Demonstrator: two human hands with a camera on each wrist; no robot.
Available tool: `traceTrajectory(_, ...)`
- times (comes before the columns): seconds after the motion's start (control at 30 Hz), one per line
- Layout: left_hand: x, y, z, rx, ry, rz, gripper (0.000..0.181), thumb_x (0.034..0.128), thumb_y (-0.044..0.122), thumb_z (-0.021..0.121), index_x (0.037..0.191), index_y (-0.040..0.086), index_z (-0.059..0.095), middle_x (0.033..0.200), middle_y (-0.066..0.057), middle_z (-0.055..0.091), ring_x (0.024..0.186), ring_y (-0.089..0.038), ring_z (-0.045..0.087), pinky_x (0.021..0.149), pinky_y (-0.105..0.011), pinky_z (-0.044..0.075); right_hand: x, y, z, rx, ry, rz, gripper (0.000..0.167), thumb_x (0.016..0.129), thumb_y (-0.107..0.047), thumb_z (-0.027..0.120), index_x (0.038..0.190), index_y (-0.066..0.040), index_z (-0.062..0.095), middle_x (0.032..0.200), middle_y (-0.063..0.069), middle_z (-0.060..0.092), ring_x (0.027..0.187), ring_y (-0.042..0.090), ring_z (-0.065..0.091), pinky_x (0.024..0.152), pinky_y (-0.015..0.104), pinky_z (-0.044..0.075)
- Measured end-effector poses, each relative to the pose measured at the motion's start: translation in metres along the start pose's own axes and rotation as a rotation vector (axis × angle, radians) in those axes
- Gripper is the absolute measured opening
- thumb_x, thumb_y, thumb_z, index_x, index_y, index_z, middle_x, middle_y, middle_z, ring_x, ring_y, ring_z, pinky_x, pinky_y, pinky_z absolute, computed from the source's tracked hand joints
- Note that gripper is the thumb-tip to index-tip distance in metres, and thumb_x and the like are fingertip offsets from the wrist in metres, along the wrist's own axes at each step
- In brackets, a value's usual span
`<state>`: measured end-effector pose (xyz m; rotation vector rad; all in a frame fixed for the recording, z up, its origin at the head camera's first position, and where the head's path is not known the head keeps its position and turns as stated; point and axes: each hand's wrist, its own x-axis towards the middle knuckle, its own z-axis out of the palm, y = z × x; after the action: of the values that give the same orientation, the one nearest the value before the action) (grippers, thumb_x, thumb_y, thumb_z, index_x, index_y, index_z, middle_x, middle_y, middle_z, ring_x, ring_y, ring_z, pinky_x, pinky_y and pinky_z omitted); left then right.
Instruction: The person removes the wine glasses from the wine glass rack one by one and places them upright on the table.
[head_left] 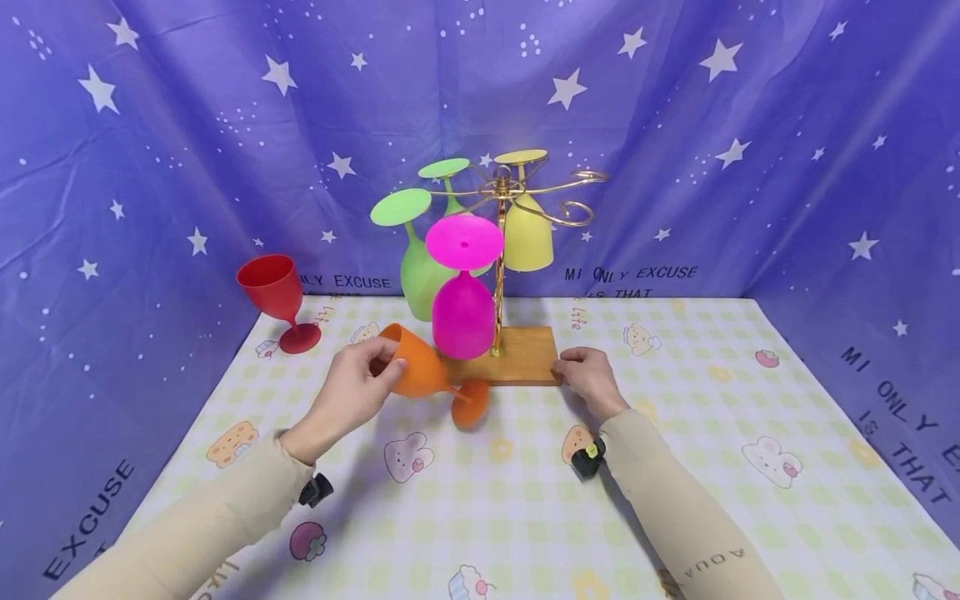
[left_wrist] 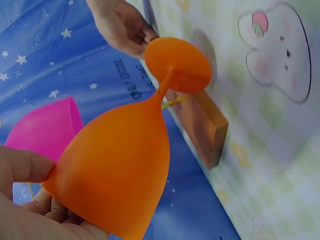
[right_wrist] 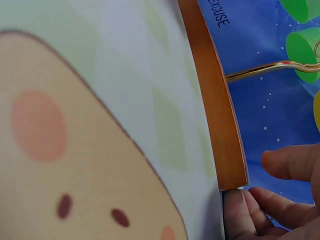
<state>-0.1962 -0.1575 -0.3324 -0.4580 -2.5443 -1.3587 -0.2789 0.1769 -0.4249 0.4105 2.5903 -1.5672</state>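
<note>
My left hand (head_left: 358,379) pinches an orange plastic goblet (head_left: 418,367) at its rim, thumb outside. The goblet tilts, its foot lower right, in front of the rack. In the left wrist view the orange goblet (left_wrist: 120,165) is large and close. My right hand (head_left: 590,377) touches the right end of the rack's wooden base (head_left: 525,354); in the right wrist view its fingertips (right_wrist: 237,207) meet the base end while the thumb stays apart. From the gold rack (head_left: 500,250) hang a magenta goblet (head_left: 463,321), two green goblets (head_left: 418,275) and a yellow goblet (head_left: 528,237), upside down.
A red goblet (head_left: 272,283) stands upright at the back left of the table. Two curled rack arms (head_left: 573,213) at the right bear no goblet. A checked cloth with cartoon prints covers the table (head_left: 675,500); a blue star curtain (head_left: 442,75) surrounds it.
</note>
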Motion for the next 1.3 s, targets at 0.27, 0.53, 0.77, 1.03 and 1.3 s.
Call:
traceTrajectory(0.27, 0.012, -0.003, -0.015, 0.076, -0.01, -0.026, 0.007, 0.0881, 0.004, 0.061, 0.09, 0.002, 0.067, 0.076, -0.007, 0.062, 0.066, -0.02, 0.053, 0.059, -0.027, 0.047, 0.005, 0.001, -0.001, -0.092, 0.002, -0.005, 0.03, 0.087, -0.016, 0.064, 0.113, -0.002, 0.064, 0.117, 0.015, 0.06, 0.1, 0.027, 0.053, 0.084, 0.037, 0.044)
traceTrajectory(0.53, 0.024, -0.006, -0.031, 0.153, 0.002, -0.06, 0.008, 0.0878, 0.003, 0.059, 0.091, 0.001, 0.066, 0.077, -0.009, 0.061, 0.069, -0.022, 0.052, 0.063, -0.031, 0.047, 0.007, 0.0, -0.001, -0.116, 0.01, -0.008, 0.029, 0.086, -0.014, 0.064, 0.113, -0.002, 0.064, 0.116, 0.015, 0.06, 0.102, 0.028, 0.053, 0.086, 0.039, 0.045)
traceTrajectory(0.77, 0.036, -0.008, -0.045, 0.217, 0.005, -0.075, 0.012, 0.0887, 0.005, 0.057, 0.095, -0.001, 0.066, 0.082, -0.012, 0.064, 0.071, -0.024, 0.055, 0.063, -0.03, 0.048, 0.006, -0.002, -0.001, -0.124, 0.001, -0.008, 0.03, 0.086, -0.013, 0.064, 0.114, -0.002, 0.063, 0.116, 0.015, 0.06, 0.102, 0.028, 0.054, 0.087, 0.04, 0.045)
traceTrajectory(1.03, 0.053, -0.014, -0.057, 0.322, 0.052, -0.03, 0.016, 0.0868, 0.005, 0.055, 0.094, -0.003, 0.067, 0.08, -0.014, 0.064, 0.073, -0.028, 0.056, 0.064, -0.035, 0.049, 0.004, -0.001, 0.001, -0.124, -0.003, -0.012, 0.029, 0.087, -0.014, 0.063, 0.113, -0.003, 0.063, 0.116, 0.015, 0.059, 0.103, 0.028, 0.054, 0.088, 0.041, 0.045)
traceTrajectory(1.3, 0.074, -0.025, -0.068, 0.414, 0.034, -0.073, 0.024, 0.0882, 0.005, 0.049, 0.103, -0.007, 0.064, 0.091, -0.02, 0.064, 0.076, -0.033, 0.059, 0.068, -0.042, 0.053, 0.004, 0.002, 0.002, -0.128, 0.007, -0.015, 0.028, 0.087, -0.014, 0.063, 0.112, -0.003, 0.063, 0.113, 0.014, 0.06, 0.101, 0.027, 0.054, 0.088, 0.041, 0.045)
